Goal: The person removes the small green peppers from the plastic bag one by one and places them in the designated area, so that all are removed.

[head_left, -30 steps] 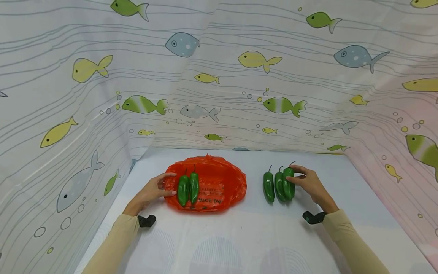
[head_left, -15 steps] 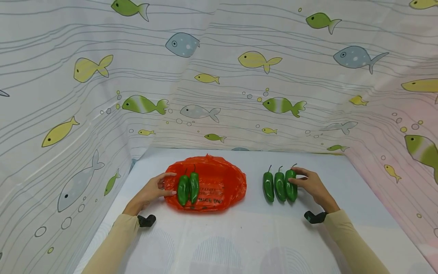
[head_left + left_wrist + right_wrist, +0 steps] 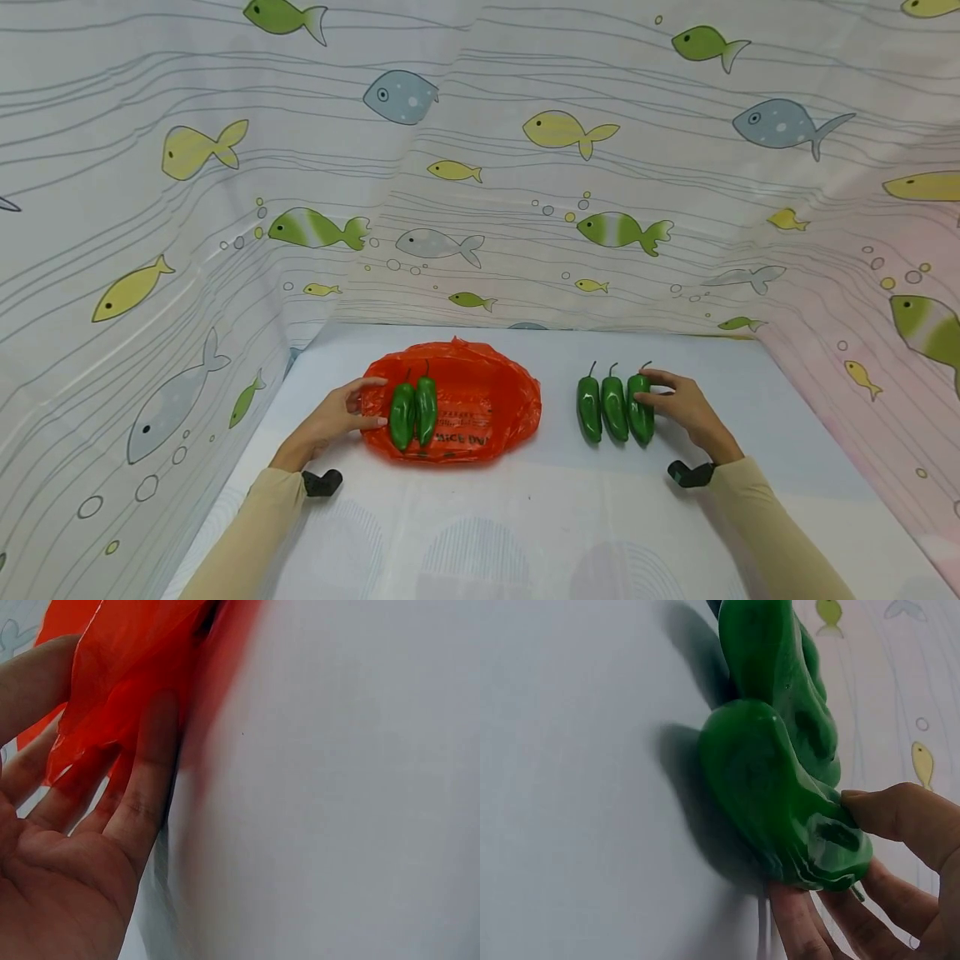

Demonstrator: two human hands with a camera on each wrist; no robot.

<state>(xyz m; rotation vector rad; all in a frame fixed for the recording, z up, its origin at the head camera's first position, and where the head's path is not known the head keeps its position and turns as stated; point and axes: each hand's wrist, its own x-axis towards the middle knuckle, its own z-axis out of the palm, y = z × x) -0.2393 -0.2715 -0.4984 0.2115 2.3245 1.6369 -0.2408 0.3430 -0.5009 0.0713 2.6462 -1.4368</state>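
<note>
In the head view, my right hand (image 3: 675, 404) pinches the rightmost green chili pepper (image 3: 641, 408) near its stem end, thumb on one side and fingers on the other. The same held pepper (image 3: 765, 787) fills the middle of the right wrist view, close over the white surface. To its left lie two more green peppers, a middle one (image 3: 614, 408) and a left one (image 3: 588, 408). My left hand (image 3: 341, 417) holds the left edge of an open red plastic bag (image 3: 487, 379). In the left wrist view, fingers show through the thin red plastic (image 3: 135, 682).
Two green peppers (image 3: 402, 417) lie side by side in the bag's left part. The white table (image 3: 495, 533) carries faint round prints. A fish-patterned cloth (image 3: 525, 192) rises behind and along both sides.
My right hand has moved slightly right with its pepper. That pepper overlapped the middle one and is now beside it, in line with the others. The left hand and bag have stayed put.
</note>
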